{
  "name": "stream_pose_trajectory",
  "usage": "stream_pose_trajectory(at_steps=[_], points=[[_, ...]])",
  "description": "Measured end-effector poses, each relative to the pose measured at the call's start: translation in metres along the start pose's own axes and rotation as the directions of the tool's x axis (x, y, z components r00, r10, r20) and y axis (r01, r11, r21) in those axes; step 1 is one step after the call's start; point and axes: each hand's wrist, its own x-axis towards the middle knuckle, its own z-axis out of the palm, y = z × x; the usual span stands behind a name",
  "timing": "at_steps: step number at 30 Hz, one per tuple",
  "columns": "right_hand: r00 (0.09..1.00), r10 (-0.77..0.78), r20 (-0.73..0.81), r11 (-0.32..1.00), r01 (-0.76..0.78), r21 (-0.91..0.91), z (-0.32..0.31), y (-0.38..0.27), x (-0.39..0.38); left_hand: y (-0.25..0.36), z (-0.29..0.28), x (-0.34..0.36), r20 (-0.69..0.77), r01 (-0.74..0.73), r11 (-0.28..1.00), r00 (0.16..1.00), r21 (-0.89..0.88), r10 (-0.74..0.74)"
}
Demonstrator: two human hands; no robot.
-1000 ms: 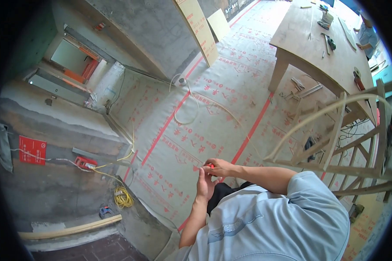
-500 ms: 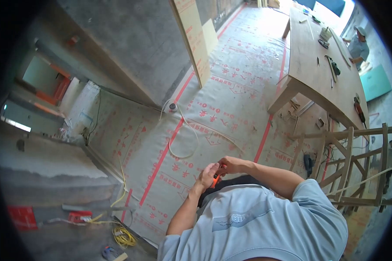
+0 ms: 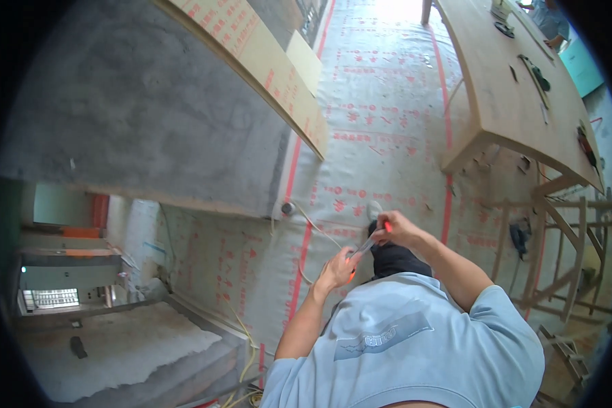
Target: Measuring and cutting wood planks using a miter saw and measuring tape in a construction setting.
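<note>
My left hand is closed round an orange tape measure, mostly hidden by the fingers. A thin greyish strip, seemingly the tape's blade, runs up from it to my right hand. That right hand is closed at the strip's far end, and a small red piece shows at its fingers; its kind is too small to make out. Both hands are held in front of my body, above the covered floor.
A long wooden table with tools stands at the right, a person beyond it. Below it is a wooden trestle. A printed board leans on the grey wall. A cable crosses the printed floor sheet.
My hands have drawn apart, the right one going up and right, and a strip now spans between them. The view has turned and shifted, and a shoe now shows ahead of my hands.
</note>
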Motion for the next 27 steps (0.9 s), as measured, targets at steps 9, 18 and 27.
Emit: stream_pose_trajectory(at_steps=[9,18,27], points=[[0.757,-0.106,-0.645,0.667,0.535,0.518,-0.192,-0.152,0.294,-0.010,-0.180,0.097,-0.047,0.191,0.973,0.981,0.130,-0.187],[0.922,-0.178,-0.344,0.953,0.248,0.173,-0.044,-0.285,0.424,0.038,-0.315,0.194,-0.227,0.147,0.981,0.958,-0.125,-0.173],[0.961,-0.247,-0.121,0.967,0.252,0.027,-0.020,-0.365,0.516,0.070,-0.423,0.224,-0.314,0.212,0.949,0.908,-0.232,-0.279]])
